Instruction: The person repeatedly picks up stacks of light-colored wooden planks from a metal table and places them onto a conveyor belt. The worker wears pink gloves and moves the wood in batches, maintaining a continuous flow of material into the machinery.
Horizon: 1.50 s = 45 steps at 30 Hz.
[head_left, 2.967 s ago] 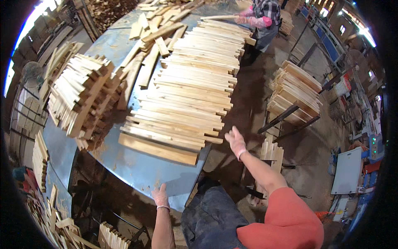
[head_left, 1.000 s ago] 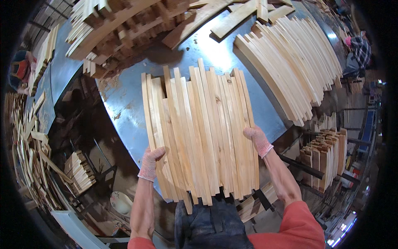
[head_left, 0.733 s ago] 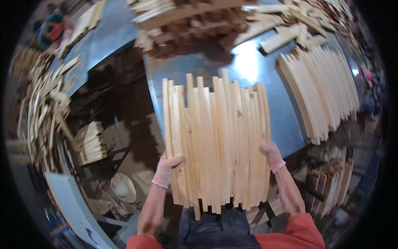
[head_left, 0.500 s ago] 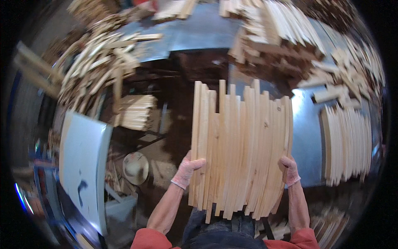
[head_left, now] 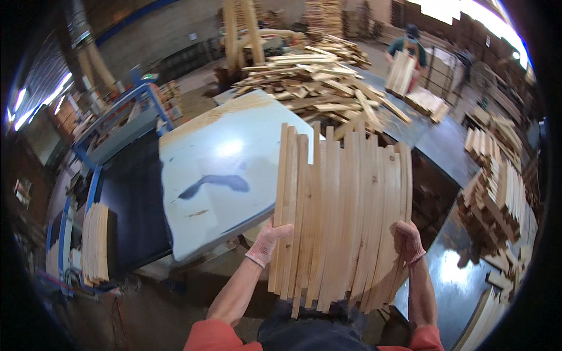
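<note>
Between my two gloved hands is a wide bundle of pale wooden strips [head_left: 342, 216], set side by side with uneven ends. My left hand [head_left: 271, 238] presses on the bundle's left edge, thumb over the front face. On the opposite edge, my right hand [head_left: 408, 241] squeezes in from the right, its thumb also on the front. The other fingers of both hands are mostly hidden at the sides. The bundle is held up in front of my body, its lower ends close to my dark apron.
A pale blue-white board [head_left: 225, 175] lies left of the bundle, beside a dark belt [head_left: 134, 199] in a blue frame. A strip stack [head_left: 95, 243] stands there. Loose wood is heaped [head_left: 328, 82] behind. Metal tabletop [head_left: 448, 281] and more stacks [head_left: 497, 196] lie right. A person [head_left: 408, 58] carries wood far off.
My view has swung left and up, bringing the pale board, the belt and the far person into sight. The bundle stays gripped between both hands as I turn.
</note>
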Each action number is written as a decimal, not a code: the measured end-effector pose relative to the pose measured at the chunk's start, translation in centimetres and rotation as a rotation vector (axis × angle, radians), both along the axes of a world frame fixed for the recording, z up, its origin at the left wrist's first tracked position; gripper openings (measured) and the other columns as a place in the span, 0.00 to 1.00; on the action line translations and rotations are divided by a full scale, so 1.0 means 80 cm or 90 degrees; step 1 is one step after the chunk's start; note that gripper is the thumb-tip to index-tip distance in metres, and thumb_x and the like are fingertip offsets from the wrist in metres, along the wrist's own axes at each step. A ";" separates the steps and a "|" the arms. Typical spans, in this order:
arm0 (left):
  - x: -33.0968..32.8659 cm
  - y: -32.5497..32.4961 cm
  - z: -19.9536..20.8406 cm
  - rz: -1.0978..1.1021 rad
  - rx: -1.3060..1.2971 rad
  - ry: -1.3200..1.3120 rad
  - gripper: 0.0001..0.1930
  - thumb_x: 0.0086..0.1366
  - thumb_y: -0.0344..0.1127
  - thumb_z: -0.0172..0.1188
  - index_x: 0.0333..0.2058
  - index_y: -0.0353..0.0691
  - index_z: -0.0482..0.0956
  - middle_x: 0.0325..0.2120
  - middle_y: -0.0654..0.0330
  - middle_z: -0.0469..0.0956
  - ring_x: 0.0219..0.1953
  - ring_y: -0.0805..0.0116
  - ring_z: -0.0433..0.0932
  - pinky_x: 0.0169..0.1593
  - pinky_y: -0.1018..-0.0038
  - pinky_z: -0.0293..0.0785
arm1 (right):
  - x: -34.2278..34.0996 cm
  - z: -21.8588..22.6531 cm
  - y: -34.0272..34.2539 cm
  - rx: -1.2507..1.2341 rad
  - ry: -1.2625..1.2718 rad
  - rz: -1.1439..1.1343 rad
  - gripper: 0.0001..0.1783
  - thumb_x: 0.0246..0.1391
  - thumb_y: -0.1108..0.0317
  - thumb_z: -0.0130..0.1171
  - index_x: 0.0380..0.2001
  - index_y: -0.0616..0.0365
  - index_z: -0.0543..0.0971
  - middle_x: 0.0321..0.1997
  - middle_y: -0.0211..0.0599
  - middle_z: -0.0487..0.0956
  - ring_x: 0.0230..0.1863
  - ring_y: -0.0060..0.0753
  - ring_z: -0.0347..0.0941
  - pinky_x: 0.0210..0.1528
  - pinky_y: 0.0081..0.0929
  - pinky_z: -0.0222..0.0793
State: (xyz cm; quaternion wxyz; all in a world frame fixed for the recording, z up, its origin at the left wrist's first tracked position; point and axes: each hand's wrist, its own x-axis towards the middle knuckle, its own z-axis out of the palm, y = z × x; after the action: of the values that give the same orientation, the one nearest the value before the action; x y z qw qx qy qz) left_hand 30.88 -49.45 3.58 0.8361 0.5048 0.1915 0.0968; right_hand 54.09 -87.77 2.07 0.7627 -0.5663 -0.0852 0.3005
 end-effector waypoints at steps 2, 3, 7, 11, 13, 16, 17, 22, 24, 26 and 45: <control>-0.035 0.060 -0.009 0.055 -0.004 0.002 0.32 0.62 0.41 0.74 0.63 0.38 0.76 0.49 0.60 0.82 0.49 0.67 0.82 0.55 0.66 0.81 | 0.023 -0.002 0.080 0.011 -0.028 0.091 0.16 0.57 0.54 0.69 0.37 0.55 0.81 0.19 0.20 0.70 0.19 0.16 0.64 0.21 0.19 0.56; -0.061 0.089 -0.011 0.094 -0.006 0.013 0.31 0.62 0.41 0.74 0.61 0.38 0.77 0.47 0.61 0.82 0.47 0.68 0.83 0.53 0.67 0.81 | 0.033 -0.005 0.128 0.000 -0.025 0.137 0.15 0.58 0.54 0.69 0.32 0.53 0.80 0.19 0.19 0.70 0.19 0.16 0.63 0.23 0.17 0.56; -0.136 0.181 -0.014 0.221 -0.002 0.104 0.25 0.63 0.42 0.73 0.55 0.35 0.81 0.43 0.62 0.83 0.44 0.70 0.83 0.50 0.69 0.82 | 0.019 0.014 0.303 -0.029 0.012 0.219 0.15 0.58 0.54 0.70 0.29 0.52 0.80 0.21 0.19 0.72 0.21 0.20 0.66 0.27 0.22 0.63; -0.189 0.281 -0.051 0.303 -0.011 0.127 0.29 0.65 0.48 0.72 0.57 0.31 0.82 0.48 0.57 0.85 0.49 0.68 0.85 0.54 0.67 0.83 | -0.012 0.017 0.448 -0.057 0.116 0.243 0.13 0.58 0.58 0.69 0.38 0.56 0.81 0.30 0.27 0.78 0.29 0.24 0.74 0.35 0.29 0.74; -0.175 0.310 -0.033 0.294 0.007 0.202 0.34 0.68 0.52 0.71 0.61 0.29 0.78 0.55 0.51 0.83 0.56 0.63 0.83 0.60 0.63 0.80 | 0.021 -0.024 0.500 -0.092 0.108 0.295 0.13 0.59 0.62 0.67 0.42 0.57 0.81 0.33 0.29 0.80 0.32 0.26 0.77 0.37 0.30 0.77; -0.173 0.378 -0.068 0.299 -0.002 0.275 0.37 0.69 0.55 0.71 0.64 0.29 0.76 0.61 0.50 0.78 0.57 0.62 0.81 0.58 0.61 0.81 | 0.051 -0.072 0.570 -0.111 0.084 0.347 0.10 0.62 0.69 0.63 0.45 0.59 0.81 0.33 0.32 0.81 0.31 0.30 0.78 0.36 0.32 0.79; -0.185 0.396 -0.071 0.321 0.048 0.274 0.37 0.69 0.55 0.71 0.64 0.30 0.76 0.60 0.50 0.79 0.57 0.62 0.81 0.59 0.61 0.80 | 0.043 -0.066 0.598 -0.119 0.082 0.361 0.11 0.62 0.69 0.64 0.45 0.59 0.81 0.33 0.32 0.81 0.30 0.30 0.78 0.35 0.32 0.78; -0.165 0.480 -0.017 0.159 0.419 0.519 0.48 0.65 0.65 0.68 0.70 0.32 0.70 0.61 0.44 0.80 0.62 0.51 0.80 0.65 0.61 0.76 | 0.050 -0.057 0.686 -0.144 0.088 0.343 0.19 0.61 0.69 0.65 0.53 0.63 0.78 0.40 0.37 0.83 0.36 0.34 0.82 0.40 0.35 0.83; -0.165 0.519 0.003 0.103 0.509 0.653 0.55 0.62 0.70 0.66 0.75 0.35 0.61 0.68 0.39 0.71 0.68 0.46 0.75 0.67 0.58 0.75 | 0.044 -0.048 0.726 -0.148 0.093 0.369 0.24 0.61 0.69 0.65 0.59 0.63 0.75 0.45 0.41 0.83 0.41 0.37 0.83 0.48 0.38 0.86; -0.179 0.540 0.000 0.194 0.591 0.738 0.60 0.60 0.73 0.65 0.78 0.38 0.55 0.72 0.37 0.67 0.70 0.44 0.73 0.67 0.56 0.75 | 0.021 -0.051 0.771 -0.113 0.095 0.371 0.23 0.61 0.69 0.65 0.59 0.63 0.75 0.44 0.40 0.83 0.41 0.37 0.83 0.48 0.38 0.86; -0.664 0.757 -0.031 0.375 0.774 1.083 0.56 0.72 0.76 0.45 0.81 0.36 0.46 0.80 0.32 0.45 0.83 0.35 0.41 0.82 0.42 0.30 | -0.527 -0.013 1.134 -0.093 0.148 0.522 0.24 0.62 0.70 0.66 0.59 0.54 0.72 0.47 0.38 0.81 0.47 0.38 0.82 0.49 0.41 0.83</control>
State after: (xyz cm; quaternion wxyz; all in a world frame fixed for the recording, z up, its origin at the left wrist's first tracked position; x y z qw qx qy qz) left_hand -22.23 11.09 1.07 -0.0167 0.6704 0.7418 -0.0090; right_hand 11.90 2.96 0.99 0.5424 -0.5007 -0.1955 0.6457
